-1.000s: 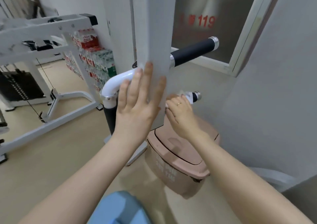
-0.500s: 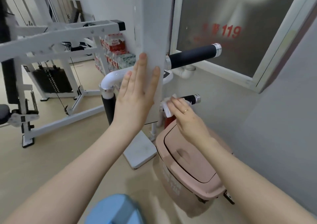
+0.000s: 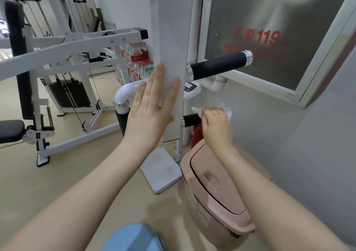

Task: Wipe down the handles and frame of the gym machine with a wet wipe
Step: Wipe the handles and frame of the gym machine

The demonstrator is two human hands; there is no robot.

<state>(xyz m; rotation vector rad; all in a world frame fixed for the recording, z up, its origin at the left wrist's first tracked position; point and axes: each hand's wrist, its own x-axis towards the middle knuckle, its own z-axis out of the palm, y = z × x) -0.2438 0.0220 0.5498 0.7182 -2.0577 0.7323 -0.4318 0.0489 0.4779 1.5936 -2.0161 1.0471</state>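
A white upright frame post (image 3: 170,29) of the gym machine stands in front of me. My left hand (image 3: 150,112) lies flat against its lower part, fingers apart and holding nothing. A long black handle (image 3: 217,66) with a chrome cap juts out to the right of the post. Below it is a shorter black handle (image 3: 190,120). My right hand (image 3: 216,125) is wrapped over its outer end with a white wet wipe (image 3: 223,109) bunched under the fingers. A curved white tube with a black grip (image 3: 123,104) sits left of the post.
A pink lidded bin (image 3: 217,189) stands on the floor under my right arm, with a red cylinder (image 3: 196,135) behind it. A white scale plate (image 3: 160,170) lies by the post's foot. Another white weight machine (image 3: 67,62) fills the left. A grey wall (image 3: 317,154) is close on the right.
The view has lifted and pulled back. My right hand has slid with the wipe outward along the short lower handle, uncovering its black inner part. My left hand stays flat on the post.
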